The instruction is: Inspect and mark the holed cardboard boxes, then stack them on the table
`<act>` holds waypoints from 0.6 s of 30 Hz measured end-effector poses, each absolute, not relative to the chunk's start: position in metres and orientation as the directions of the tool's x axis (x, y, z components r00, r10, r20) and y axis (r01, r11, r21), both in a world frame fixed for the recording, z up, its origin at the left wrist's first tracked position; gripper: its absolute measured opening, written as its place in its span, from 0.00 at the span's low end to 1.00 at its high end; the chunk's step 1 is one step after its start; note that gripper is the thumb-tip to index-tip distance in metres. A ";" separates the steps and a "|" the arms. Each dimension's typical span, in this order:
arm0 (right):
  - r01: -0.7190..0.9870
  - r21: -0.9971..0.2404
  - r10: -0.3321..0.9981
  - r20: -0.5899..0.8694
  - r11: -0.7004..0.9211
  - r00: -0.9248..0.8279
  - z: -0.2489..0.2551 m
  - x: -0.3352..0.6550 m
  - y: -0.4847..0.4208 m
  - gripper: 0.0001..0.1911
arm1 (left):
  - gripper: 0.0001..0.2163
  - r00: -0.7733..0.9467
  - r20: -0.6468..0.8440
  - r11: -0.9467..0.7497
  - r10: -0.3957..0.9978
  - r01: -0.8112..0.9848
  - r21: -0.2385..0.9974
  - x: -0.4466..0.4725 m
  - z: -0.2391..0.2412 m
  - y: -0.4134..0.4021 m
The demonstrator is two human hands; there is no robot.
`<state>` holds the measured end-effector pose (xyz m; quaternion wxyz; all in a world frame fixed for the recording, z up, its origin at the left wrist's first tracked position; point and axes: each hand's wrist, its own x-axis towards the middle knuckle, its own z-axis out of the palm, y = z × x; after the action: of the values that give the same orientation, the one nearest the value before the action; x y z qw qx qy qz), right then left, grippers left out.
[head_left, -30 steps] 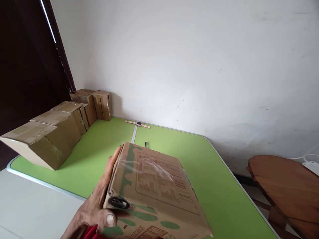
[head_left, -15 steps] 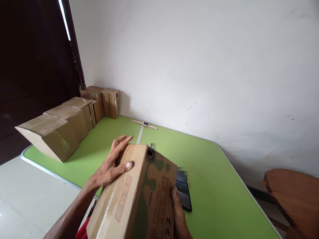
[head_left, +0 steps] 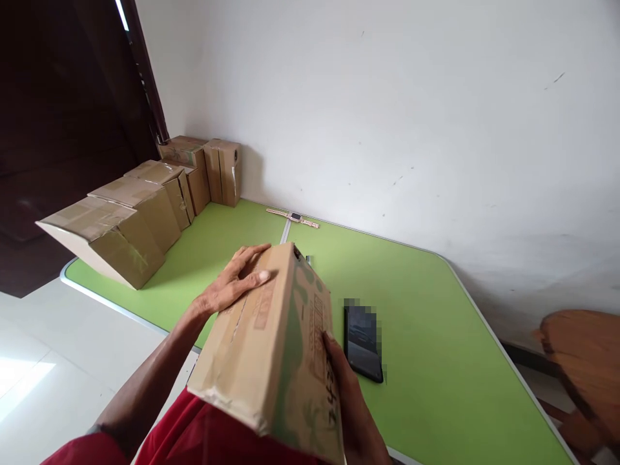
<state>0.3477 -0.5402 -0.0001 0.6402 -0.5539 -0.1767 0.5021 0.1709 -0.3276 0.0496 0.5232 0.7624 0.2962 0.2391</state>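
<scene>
A tan cardboard box (head_left: 252,336) with green patches, red print and handwritten black marks is held at the near edge of the green table, tilted. My left hand (head_left: 237,281) lies over its taped upper face, thumb pressed on top and fingers reaching to the far left edge. Against the printed right side rests my right hand (head_left: 346,387), its thumb showing on the cardboard and its other fingers hidden. Close to the right hand, a black phone (head_left: 363,345) lies on the table, partly blurred out.
Several taped cardboard boxes (head_left: 126,239) stand in a row along the left of the green table (head_left: 436,336). A pink-strapped watch (head_left: 295,218) lies by the wall. A small, partly hidden object (head_left: 309,260) sits behind the held box. Right of the table is a brown wooden stool (head_left: 586,349).
The held box has moved slightly up in view and turned, so its near end edge now shows. Both hands moved with it. The whole view has shifted, and more of the phone is visible.
</scene>
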 end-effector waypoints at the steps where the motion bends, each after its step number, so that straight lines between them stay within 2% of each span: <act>1: -0.448 -0.881 0.816 -0.367 -0.151 0.447 0.004 0.342 -0.542 0.28 | 0.40 0.731 0.094 -0.275 0.676 0.132 0.952 0.167 0.042 -0.330; 3: -0.346 -0.922 0.775 -0.343 -0.171 0.530 0.008 0.329 -0.551 0.29 | 0.41 0.762 0.158 -0.218 0.628 -0.022 0.976 0.163 0.026 -0.336; 5: -0.087 -0.987 0.755 -0.159 -0.135 0.636 0.004 0.318 -0.564 0.25 | 0.43 0.784 0.177 -0.131 0.594 -0.123 0.984 0.161 0.012 -0.341; 7: 0.123 -0.985 0.739 -0.005 -0.119 0.674 -0.001 0.311 -0.580 0.19 | 0.45 0.809 0.168 -0.074 0.563 -0.153 0.985 0.163 0.004 -0.345; 9: 0.219 -0.968 0.734 0.062 -0.120 0.676 -0.002 0.313 -0.591 0.17 | 0.45 0.831 0.156 -0.045 0.535 -0.157 0.987 0.165 0.004 -0.347; 12: 0.314 -0.927 0.697 0.088 -0.204 0.712 0.013 0.332 -0.589 0.30 | 0.40 0.858 0.139 -0.045 0.495 -0.134 0.990 0.169 0.018 -0.349; 15: 0.501 -0.822 0.643 0.231 -0.273 0.730 0.045 0.358 -0.565 0.43 | 0.36 0.878 0.115 -0.111 0.464 -0.072 0.991 0.176 0.038 -0.354; 16: 0.573 -0.778 0.661 0.291 -0.258 0.692 0.056 0.364 -0.555 0.43 | 0.36 0.882 0.117 -0.135 0.456 -0.062 0.989 0.179 0.044 -0.356; 18: 0.669 -0.719 0.742 0.343 -0.187 0.576 0.075 0.369 -0.533 0.37 | 0.35 0.887 0.137 -0.156 0.441 -0.075 0.985 0.185 0.050 -0.361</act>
<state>0.3693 -0.5331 0.0746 0.4428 -0.7693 -0.4587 0.0414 0.1847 -0.3607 0.0497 0.6373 0.7330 0.1248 0.2021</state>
